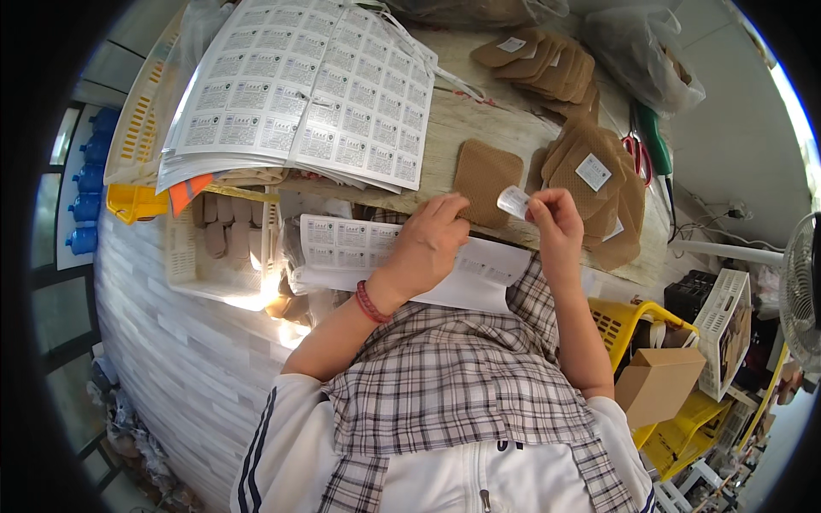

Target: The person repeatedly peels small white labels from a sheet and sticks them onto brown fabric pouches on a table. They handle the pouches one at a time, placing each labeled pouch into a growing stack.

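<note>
Between thumb and fingertips, my right hand [558,224] pinches a small white printed label [514,201]. The label hangs over the lower right part of a brown textured pad [489,175] lying near the table's front edge. My left hand [430,242] is closed with curled fingers beside that pad's lower left corner; its fingertips hide what they grip, if anything. Beneath the left hand, a sheet of labels [342,242] lies across my lap, part printed and part blank white. To the right, a pile of brown pads [617,201] has a white label on its top piece.
A thick stack of label sheets [299,94] covers the table's left side. More brown pads [552,73] lie farther back, near red-handled scissors [636,158] and a green-handled tool [652,141]. Crates, including a yellow basket [611,329], stand right; a cream basket [184,256] stands left.
</note>
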### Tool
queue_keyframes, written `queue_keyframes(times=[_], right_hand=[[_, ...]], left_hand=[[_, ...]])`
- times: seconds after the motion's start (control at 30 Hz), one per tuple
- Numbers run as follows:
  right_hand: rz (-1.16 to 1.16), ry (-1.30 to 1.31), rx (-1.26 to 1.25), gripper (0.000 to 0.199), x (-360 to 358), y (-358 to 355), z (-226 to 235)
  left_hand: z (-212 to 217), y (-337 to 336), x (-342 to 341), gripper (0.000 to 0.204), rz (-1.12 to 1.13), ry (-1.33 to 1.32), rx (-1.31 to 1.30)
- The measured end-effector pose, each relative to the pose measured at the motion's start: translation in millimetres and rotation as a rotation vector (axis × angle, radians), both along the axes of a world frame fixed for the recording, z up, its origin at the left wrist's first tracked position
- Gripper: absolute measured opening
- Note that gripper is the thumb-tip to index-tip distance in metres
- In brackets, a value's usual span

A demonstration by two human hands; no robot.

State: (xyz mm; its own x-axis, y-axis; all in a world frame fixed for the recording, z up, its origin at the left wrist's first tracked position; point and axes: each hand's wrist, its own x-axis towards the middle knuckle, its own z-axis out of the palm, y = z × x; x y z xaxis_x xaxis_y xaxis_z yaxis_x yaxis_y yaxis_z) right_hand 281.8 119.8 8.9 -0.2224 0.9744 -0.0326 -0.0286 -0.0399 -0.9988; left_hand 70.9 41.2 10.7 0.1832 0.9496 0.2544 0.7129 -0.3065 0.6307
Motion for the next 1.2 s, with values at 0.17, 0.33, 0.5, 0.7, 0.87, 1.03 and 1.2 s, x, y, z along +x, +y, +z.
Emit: queue_keyframes(times=[0.17,0.33,0.5,0.7,0.87,1.03,1.2], right_hand=[[0.068,-0.259,0.046,0.005,-25,48,-26],[0.054,-0.561,0.068,0.011,-32,55,-27],[0.068,-0.661,0.055,0.013,-32,59,-26],[0.095,-0.697,0.032,0.013,-31,65,-25],[0.080,-0.773,0.124,0.012,-37,60,-18],[0.059,-0.813,0.161,0.011,-39,58,-15],[0.037,-0.797,0.200,0.010,-42,53,-13]], left_hand=[[-15,13,4,0.008,-0.040,0.066,0.104],[-16,12,5,0.009,-0.030,0.076,0.076],[-16,12,5,0.009,-0.029,0.067,0.077],[-18,13,5,0.009,-0.030,0.067,0.079],[-18,14,5,0.007,-0.033,0.061,0.077],[-11,15,4,0.008,-0.030,0.034,0.079],[-12,16,4,0.009,-0.048,0.064,0.066]])
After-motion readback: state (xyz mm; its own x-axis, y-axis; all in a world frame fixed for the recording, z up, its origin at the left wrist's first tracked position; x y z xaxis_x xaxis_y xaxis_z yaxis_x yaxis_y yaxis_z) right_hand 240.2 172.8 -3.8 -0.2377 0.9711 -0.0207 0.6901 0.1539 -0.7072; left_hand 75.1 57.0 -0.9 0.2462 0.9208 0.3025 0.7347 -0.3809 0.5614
